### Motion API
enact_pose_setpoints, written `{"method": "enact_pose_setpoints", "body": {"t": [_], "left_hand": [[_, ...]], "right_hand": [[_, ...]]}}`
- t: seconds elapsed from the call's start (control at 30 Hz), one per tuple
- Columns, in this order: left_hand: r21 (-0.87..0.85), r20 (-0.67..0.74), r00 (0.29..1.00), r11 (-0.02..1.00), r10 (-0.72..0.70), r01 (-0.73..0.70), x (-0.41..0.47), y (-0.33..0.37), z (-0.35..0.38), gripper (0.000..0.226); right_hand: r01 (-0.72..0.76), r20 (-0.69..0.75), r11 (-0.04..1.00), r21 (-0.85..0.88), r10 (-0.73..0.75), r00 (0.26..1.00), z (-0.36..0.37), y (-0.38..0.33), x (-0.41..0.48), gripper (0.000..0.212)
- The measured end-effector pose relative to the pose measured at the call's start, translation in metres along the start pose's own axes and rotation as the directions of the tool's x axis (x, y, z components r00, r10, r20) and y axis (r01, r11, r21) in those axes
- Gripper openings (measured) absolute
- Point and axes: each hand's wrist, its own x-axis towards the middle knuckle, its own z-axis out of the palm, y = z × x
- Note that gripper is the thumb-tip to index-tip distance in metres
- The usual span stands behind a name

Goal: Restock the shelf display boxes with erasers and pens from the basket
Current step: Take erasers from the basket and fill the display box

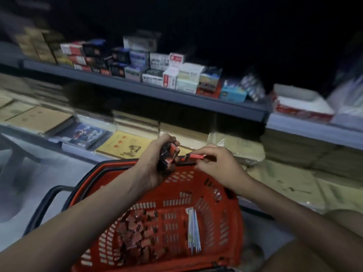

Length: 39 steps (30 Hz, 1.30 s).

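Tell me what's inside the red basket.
The red basket holds a heap of small red erasers at its left and a few pens lying to the right. Whatever lies beneath the heap is hidden.

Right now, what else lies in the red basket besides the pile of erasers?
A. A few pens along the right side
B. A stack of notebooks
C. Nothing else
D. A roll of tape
A: a few slim pens lie together on the basket floor, right of the eraser pile.
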Motion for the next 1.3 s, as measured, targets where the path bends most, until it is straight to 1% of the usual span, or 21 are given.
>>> {"method": "enact_pose_setpoints", "body": {"t": [0.13, 0.23, 0.37, 0.47, 0.53, 0.6, 0.67, 0.77, 0.83, 0.9, 0.97, 1.0, 1.13, 1.23, 1.3], "left_hand": [[0.024, 0.115, 0.993, 1.0, 0.01, -0.013, -0.016, 0.016, 0.058, 0.016], [0.107, 0.186, 0.982, 0.994, 0.015, -0.036, -0.023, 0.026, 0.097, 0.015], [0.176, 0.261, 0.962, 0.975, 0.086, -0.135, -0.014, 0.028, 0.141, 0.016], [0.164, 0.301, 0.946, 0.97, 0.121, -0.177, 0.003, 0.024, 0.173, 0.017], [0.163, 0.314, 0.94, 0.968, 0.132, -0.191, 0.018, 0.019, 0.194, 0.025], [0.18, 0.317, 0.937, 0.96, 0.15, -0.214, 0.035, 0.016, 0.213, 0.042], [0.22, 0.302, 0.937, 0.944, 0.174, -0.246, 0.05, 0.015, 0.23, 0.056], [0.281, 0.271, 0.944, 0.922, 0.19, -0.266, 0.068, 0.015, 0.248, 0.051], [0.31, 0.247, 0.949, 0.912, 0.197, -0.27, 0.077, 0.016, 0.254, 0.046], [0.35, 0.237, 0.95, 0.894, 0.203, -0.278, 0.084, 0.015, 0.259, 0.04], [0.417, 0.247, 0.949, 0.862, 0.196, -0.287, 0.087, 0.014, 0.262, 0.025], [0.45, 0.26, 0.948, 0.845, 0.187, -0.29, 0.088, 0.014, 0.263, 0.02], [0.524, 0.326, 0.933, 0.793, 0.152, -0.312, 0.09, 0.008, 0.26, 0.015], [0.541, 0.324, 0.933, 0.778, 0.159, -0.32, 0.091, 0.009, 0.26, 0.012], [0.548, 0.322, 0.934, 0.775, 0.151, -0.314, 0.09, 0.01, 0.259, 0.012]], "right_hand": [[0.021, -0.186, 0.986, 0.164, 0.01, 0.983, -0.053, -0.035, -0.023, 0.032], [0.024, -0.342, 0.984, 0.179, 0.04, 0.939, -0.102, -0.05, -0.039, 0.025], [0.028, -0.54, 0.999, 0.02, -0.013, 0.842, -0.169, -0.049, -0.042, 0.02], [-0.028, -0.629, 0.992, -0.125, -0.057, 0.775, -0.213, -0.034, -0.029, 0.016], [-0.062, -0.662, 0.978, -0.2, -0.088, 0.744, -0.234, -0.017, -0.016, 0.015], [-0.095, -0.651, 0.946, -0.311, -0.139, 0.747, -0.251, 0.001, 0.003, 0.014], [-0.159, -0.61, 0.891, -0.425, -0.152, 0.777, -0.263, 0.016, 0.025, 0.013], [-0.241, -0.527, 0.79, -0.564, -0.121, 0.841, -0.269, 0.035, 0.06, 0.013], [-0.268, -0.476, 0.736, -0.621, -0.083, 0.876, -0.268, 0.039, 0.079, 0.011], [-0.276, -0.44, 0.707, -0.651, -0.055, 0.896, -0.267, 0.044, 0.093, 0.013], [-0.291, -0.424, 0.716, -0.635, -0.008, 0.905, -0.266, 0.047, 0.103, 0.017], [-0.301, -0.42, 0.726, -0.618, 0.019, 0.907, -0.266, 0.049, 0.106, 0.016], [-0.338, -0.396, 0.755, -0.563, 0.113, 0.911, -0.263, 0.056, 0.116, 0.013], [-0.314, -0.38, 0.784, -0.536, 0.108, 0.919, -0.261, 0.06, 0.116, 0.01], [-0.298, -0.357, 0.768, -0.567, 0.097, 0.929, -0.259, 0.062, 0.114, 0.013]]}}
